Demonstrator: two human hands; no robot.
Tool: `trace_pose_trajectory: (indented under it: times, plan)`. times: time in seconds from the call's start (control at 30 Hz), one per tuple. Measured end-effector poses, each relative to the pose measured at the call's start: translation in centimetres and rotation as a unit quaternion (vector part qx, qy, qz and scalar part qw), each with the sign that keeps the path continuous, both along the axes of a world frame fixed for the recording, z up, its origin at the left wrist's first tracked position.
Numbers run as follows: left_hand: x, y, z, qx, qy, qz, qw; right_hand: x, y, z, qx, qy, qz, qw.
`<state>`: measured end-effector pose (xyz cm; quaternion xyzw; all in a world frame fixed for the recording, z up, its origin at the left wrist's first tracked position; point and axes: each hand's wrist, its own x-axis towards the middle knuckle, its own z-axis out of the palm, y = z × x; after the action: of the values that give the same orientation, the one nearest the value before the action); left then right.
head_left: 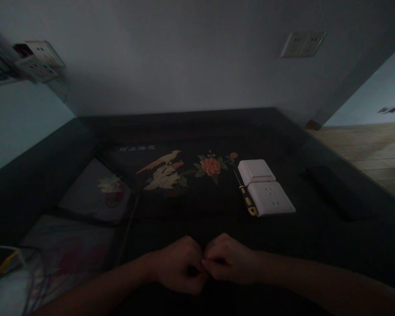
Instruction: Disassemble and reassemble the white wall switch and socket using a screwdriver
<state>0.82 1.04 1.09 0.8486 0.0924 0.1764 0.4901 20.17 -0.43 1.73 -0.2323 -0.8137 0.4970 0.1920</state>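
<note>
Hands meet at the near edge of the dark table (316,228), knuckles up and fingertips touching. Left hand (179,265) and right hand (230,261) are both curled into loose fists, thumbs and forefingers pinched together where they join. Whether anything lies between the fingertips cannot be told: the light is poor and the spot is in shadow.

Nearest items lie ahead and to the right, well apart from both hands:
- Socket plate (271,198), white, face up, with its pin holes showing.
- Switch plate (256,171), white, blank-faced, touching the far edge of the socket plate.
- Screwdriver (245,195), slim, with a yellow-and-black handle, lying just beside the left edges of both plates, handle end toward the person.

Handling, as a judgement: both plates look like rigid moulded plastic, light and smooth, so likely to slide on the glossy surface. Take each by opposite long edges, not by the face. The screwdriver is thin and may roll; pick it up by the handle.

Surroundings:
- Bird-and-flower panel (174,171) with a line of characters is set into the table top beyond the hands.
- Dark flat object (339,193) rests to the right of the plates; its identity is unclear.
- Clear plastic bag (9,281) sits at the near left corner.
- Double wall socket (303,44) is mounted on the rear wall, and further wall sockets (39,59) on the left.
</note>
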Motion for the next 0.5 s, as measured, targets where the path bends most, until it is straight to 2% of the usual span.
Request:
trace_pose_trajectory:
  times: [0.5]
  plan:
    - [-0.07, 0.18, -0.34, -0.009, -0.013, -0.013, 1.0, -0.19, -0.17, -0.02, -0.005, -0.014, -0.012, 1.0]
